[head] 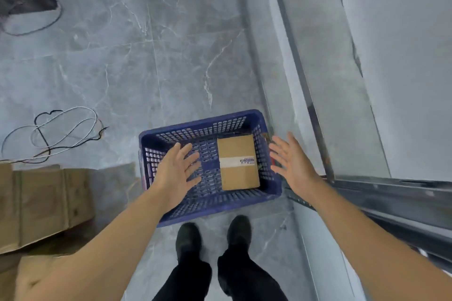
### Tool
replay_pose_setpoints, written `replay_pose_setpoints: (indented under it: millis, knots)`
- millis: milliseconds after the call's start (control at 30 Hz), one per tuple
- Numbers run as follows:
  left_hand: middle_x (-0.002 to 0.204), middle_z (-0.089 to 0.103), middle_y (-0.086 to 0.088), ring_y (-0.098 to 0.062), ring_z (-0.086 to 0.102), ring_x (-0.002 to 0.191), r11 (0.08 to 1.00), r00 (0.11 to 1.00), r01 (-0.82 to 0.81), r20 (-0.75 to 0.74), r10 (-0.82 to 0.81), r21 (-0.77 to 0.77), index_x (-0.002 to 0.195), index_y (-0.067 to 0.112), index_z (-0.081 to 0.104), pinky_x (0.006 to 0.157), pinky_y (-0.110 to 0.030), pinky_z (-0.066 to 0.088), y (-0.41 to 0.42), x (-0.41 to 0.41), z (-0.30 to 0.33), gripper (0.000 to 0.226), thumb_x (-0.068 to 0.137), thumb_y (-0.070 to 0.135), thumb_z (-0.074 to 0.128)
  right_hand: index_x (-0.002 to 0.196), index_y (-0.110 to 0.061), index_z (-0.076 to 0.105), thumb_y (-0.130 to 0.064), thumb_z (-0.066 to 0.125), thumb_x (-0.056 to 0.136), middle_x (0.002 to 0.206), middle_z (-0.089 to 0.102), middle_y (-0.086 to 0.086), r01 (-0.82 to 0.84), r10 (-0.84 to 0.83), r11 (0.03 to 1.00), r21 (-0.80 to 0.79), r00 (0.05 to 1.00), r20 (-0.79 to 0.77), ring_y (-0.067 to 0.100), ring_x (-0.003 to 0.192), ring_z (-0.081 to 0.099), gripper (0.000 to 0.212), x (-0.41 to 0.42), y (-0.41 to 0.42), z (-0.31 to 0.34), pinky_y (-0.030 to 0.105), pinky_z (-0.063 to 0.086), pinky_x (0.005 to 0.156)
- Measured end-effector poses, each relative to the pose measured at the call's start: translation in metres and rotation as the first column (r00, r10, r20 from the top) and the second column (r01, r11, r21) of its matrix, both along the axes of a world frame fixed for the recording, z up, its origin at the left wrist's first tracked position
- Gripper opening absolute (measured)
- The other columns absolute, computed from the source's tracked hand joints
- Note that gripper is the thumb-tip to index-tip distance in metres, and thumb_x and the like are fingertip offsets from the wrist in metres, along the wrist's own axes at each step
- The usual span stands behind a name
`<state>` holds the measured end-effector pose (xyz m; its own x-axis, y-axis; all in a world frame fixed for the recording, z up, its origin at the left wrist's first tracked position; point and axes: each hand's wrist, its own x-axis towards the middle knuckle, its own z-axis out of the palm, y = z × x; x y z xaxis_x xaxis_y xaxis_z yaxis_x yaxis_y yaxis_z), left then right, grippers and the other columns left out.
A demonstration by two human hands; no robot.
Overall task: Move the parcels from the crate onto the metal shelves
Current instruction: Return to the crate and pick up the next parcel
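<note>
A blue perforated plastic crate (pixel 171 130) stands on the grey floor in front of my feet. One brown cardboard parcel (pixel 238 173) with a white label strip lies flat in its right half. My left hand (pixel 177 171) hovers over the crate's left half, fingers spread and empty. My right hand (pixel 291 163) hangs just past the crate's right wall, fingers straight, holding nothing. The parcel lies between the two hands. The metal shelves' frame (pixel 391 193) runs along the right side.
Flattened cardboard boxes (pixel 41 202) lie on the floor at the left. Loose cables (pixel 56 129) coil on the tiles beyond them, and a dark frame with more cable stands at the top left. My black shoes (pixel 212 237) are right behind the crate.
</note>
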<state>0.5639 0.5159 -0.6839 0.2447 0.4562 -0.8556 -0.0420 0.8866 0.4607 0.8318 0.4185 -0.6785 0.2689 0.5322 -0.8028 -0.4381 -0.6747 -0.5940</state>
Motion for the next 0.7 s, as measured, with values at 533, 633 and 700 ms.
replay_pose_setpoints:
  millis: [533,633,700]
  knots:
    - [0.178,0.023,0.003,-0.023,0.018,0.164,0.985,0.984,0.154,-0.081,-0.161,-0.083,0.168,0.031,0.025,0.131,-0.057,0.012,-0.021,0.035,-0.245,0.066,0.109,0.059,0.031,0.144,-0.034,0.057,-0.085,0.045,0.084,0.161,0.048,0.005,-0.194,0.233,0.940,-0.279,0.966,0.112,0.025,0.149,0.041,0.079,-0.016,-0.003,-0.264,0.052,0.024,0.127]
    - [0.179,0.019,0.002,-0.023,0.017,0.164,0.982,0.983,0.157,-0.080,-0.166,-0.104,0.169,0.028,0.021,0.131,-0.056,0.013,-0.021,0.046,-0.259,0.070,0.108,0.059,0.034,0.162,-0.037,0.036,-0.081,0.043,0.092,0.170,0.034,-0.005,-0.223,0.244,0.944,-0.244,0.968,0.060,0.018,0.156,0.028,0.083,-0.012,0.001,-0.281,0.049,0.014,0.130]
    - [0.179,0.017,0.002,-0.023,0.016,0.164,0.981,0.982,0.158,-0.085,-0.169,-0.116,0.170,0.027,0.019,0.131,-0.055,0.013,-0.020,0.052,-0.267,0.072,0.108,0.059,0.036,0.165,-0.037,0.027,-0.081,0.044,0.092,0.173,0.026,-0.009,-0.200,0.214,0.955,-0.220,0.976,0.039,0.014,0.159,0.021,0.086,-0.009,0.001,-0.292,0.047,0.009,0.130]
